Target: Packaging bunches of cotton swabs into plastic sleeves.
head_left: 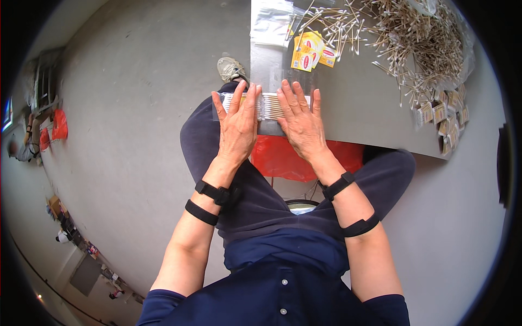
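A row of cotton swabs (269, 106) lies side by side in a clear plastic bag at the table's near left corner. My left hand (238, 129) rests over its left end, fingers stretched out. Over the right end lies my right hand (304, 129), its fingers likewise straight and slightly apart. The swabs' middle shows between the hands; both ends are partly hidden beneath them. Just beyond are several yellow printed cards (308, 50) and a stack of clear plastic bags (271, 22).
Loose cotton swabs form a big heap (429, 49) at the table's far right. Filled swab packs (448, 119) are piled by its right edge. A red plastic bag (283, 157) hangs below the near edge, above my legs. Another person (26, 144) sits far left.
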Action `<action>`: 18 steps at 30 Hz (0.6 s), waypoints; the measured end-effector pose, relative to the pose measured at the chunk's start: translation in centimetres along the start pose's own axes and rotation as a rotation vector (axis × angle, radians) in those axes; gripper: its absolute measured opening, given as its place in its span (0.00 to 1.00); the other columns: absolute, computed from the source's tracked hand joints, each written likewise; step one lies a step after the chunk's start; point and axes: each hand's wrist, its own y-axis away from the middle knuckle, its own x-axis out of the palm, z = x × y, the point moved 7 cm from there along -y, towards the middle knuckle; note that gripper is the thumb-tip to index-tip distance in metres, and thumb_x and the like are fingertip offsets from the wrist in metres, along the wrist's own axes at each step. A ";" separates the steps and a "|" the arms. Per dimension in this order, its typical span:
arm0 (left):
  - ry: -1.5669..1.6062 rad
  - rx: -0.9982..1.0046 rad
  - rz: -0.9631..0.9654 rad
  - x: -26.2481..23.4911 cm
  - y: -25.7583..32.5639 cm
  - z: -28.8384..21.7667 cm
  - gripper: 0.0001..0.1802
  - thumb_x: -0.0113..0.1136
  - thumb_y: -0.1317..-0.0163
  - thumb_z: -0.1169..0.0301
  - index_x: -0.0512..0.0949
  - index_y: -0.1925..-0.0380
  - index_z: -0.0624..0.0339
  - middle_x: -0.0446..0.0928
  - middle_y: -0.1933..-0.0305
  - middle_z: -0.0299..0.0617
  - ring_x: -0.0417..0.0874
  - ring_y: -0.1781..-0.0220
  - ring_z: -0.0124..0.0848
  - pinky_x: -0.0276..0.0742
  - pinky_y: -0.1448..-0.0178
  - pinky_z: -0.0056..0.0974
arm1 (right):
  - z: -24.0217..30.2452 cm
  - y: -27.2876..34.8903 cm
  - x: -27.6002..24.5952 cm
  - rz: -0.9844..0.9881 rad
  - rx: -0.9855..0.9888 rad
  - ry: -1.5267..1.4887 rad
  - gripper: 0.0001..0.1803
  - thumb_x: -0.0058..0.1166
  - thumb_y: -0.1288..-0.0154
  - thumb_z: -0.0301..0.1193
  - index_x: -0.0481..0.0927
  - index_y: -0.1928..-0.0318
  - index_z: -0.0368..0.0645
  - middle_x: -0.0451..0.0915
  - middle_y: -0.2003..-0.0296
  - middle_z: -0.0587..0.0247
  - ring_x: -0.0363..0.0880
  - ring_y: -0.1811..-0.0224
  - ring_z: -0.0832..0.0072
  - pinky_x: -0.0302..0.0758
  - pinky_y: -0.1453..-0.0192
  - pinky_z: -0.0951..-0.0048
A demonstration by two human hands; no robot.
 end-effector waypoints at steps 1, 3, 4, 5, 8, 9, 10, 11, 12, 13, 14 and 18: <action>-0.042 0.015 0.043 0.2 0.1 -0.1 0.35 0.56 0.35 0.79 0.59 0.27 0.59 0.76 0.33 0.33 0.61 0.21 0.37 0.22 0.19 0.63 | 0.0 0.0 0.0 0.000 0.002 0.001 0.40 0.58 0.34 0.40 0.59 0.25 0.48 0.50 0.21 0.67 0.37 0.17 0.67 0.29 0.17 0.45; -0.082 0.032 0.085 0.4 0.2 -0.6 0.37 0.59 0.36 0.78 0.60 0.27 0.57 0.75 0.33 0.33 0.60 0.21 0.37 0.22 0.19 0.64 | 0.0 0.0 0.0 -0.012 -0.001 -0.009 0.40 0.58 0.34 0.40 0.59 0.24 0.48 0.50 0.21 0.67 0.37 0.17 0.67 0.28 0.17 0.44; -0.066 0.041 0.083 0.3 0.1 -1.2 0.39 0.63 0.38 0.75 0.60 0.27 0.56 0.73 0.31 0.33 0.58 0.20 0.37 0.21 0.19 0.65 | -0.1 0.1 0.0 -0.013 0.000 -0.007 0.40 0.58 0.34 0.40 0.59 0.24 0.48 0.50 0.21 0.67 0.37 0.17 0.67 0.28 0.17 0.44; -0.051 0.050 0.081 0.3 0.0 -1.7 0.41 0.66 0.40 0.71 0.60 0.27 0.55 0.72 0.30 0.33 0.57 0.19 0.37 0.21 0.19 0.65 | -0.1 0.1 0.1 -0.019 -0.003 -0.013 0.40 0.58 0.33 0.40 0.59 0.24 0.48 0.49 0.21 0.67 0.37 0.17 0.67 0.28 0.17 0.44; -0.077 0.095 0.110 1.2 -0.1 -2.0 0.45 0.71 0.44 0.66 0.61 0.27 0.53 0.67 0.26 0.32 0.54 0.18 0.36 0.21 0.20 0.66 | -0.1 0.0 0.0 -0.025 -0.010 -0.009 0.40 0.57 0.33 0.40 0.59 0.24 0.47 0.49 0.20 0.66 0.37 0.17 0.66 0.28 0.17 0.43; -0.077 0.095 0.110 1.4 -0.1 -1.9 0.45 0.71 0.44 0.66 0.61 0.27 0.53 0.67 0.26 0.32 0.54 0.18 0.36 0.21 0.20 0.66 | -0.1 0.0 0.0 -0.023 -0.007 0.003 0.40 0.57 0.33 0.40 0.59 0.24 0.47 0.48 0.20 0.65 0.37 0.17 0.66 0.27 0.17 0.42; -0.114 0.108 0.126 1.8 0.0 -1.8 0.44 0.70 0.43 0.65 0.61 0.27 0.53 0.65 0.25 0.32 0.53 0.18 0.36 0.21 0.19 0.66 | -0.1 0.0 0.0 -0.023 -0.008 0.003 0.40 0.57 0.33 0.40 0.59 0.24 0.47 0.48 0.20 0.65 0.37 0.17 0.66 0.27 0.17 0.42; -0.151 0.121 0.141 2.1 0.1 -1.7 0.43 0.70 0.43 0.65 0.62 0.27 0.53 0.63 0.24 0.33 0.52 0.17 0.36 0.21 0.19 0.66 | -0.1 0.0 0.0 -0.027 -0.007 -0.007 0.40 0.57 0.33 0.40 0.59 0.24 0.46 0.48 0.20 0.64 0.37 0.17 0.66 0.27 0.18 0.42; -0.151 0.123 0.141 2.2 0.1 -1.8 0.43 0.70 0.43 0.65 0.62 0.27 0.53 0.63 0.24 0.33 0.52 0.17 0.36 0.21 0.19 0.66 | -0.1 0.1 0.0 -0.031 -0.004 -0.016 0.39 0.56 0.33 0.40 0.59 0.24 0.46 0.48 0.20 0.64 0.37 0.17 0.66 0.27 0.18 0.42; -0.186 0.123 0.146 2.2 0.2 -2.0 0.41 0.67 0.41 0.64 0.63 0.27 0.53 0.62 0.23 0.33 0.51 0.17 0.35 0.22 0.19 0.66 | -0.1 0.1 0.0 -0.031 -0.002 -0.016 0.39 0.56 0.33 0.40 0.59 0.24 0.46 0.48 0.20 0.64 0.37 0.17 0.66 0.27 0.18 0.42; -0.222 0.123 0.151 2.3 0.2 -2.2 0.38 0.64 0.38 0.64 0.63 0.28 0.54 0.60 0.22 0.33 0.50 0.17 0.35 0.22 0.19 0.66 | -0.2 0.1 0.0 -0.035 -0.002 -0.025 0.39 0.56 0.33 0.40 0.59 0.24 0.46 0.48 0.20 0.64 0.37 0.17 0.66 0.27 0.18 0.42; -0.434 0.188 0.250 3.4 0.8 -2.5 0.33 0.53 0.32 0.64 0.63 0.27 0.56 0.59 0.21 0.35 0.48 0.16 0.35 0.23 0.19 0.66 | -0.2 0.1 -0.2 -0.055 -0.003 -0.040 0.39 0.56 0.33 0.40 0.60 0.25 0.45 0.48 0.20 0.64 0.37 0.17 0.66 0.28 0.18 0.42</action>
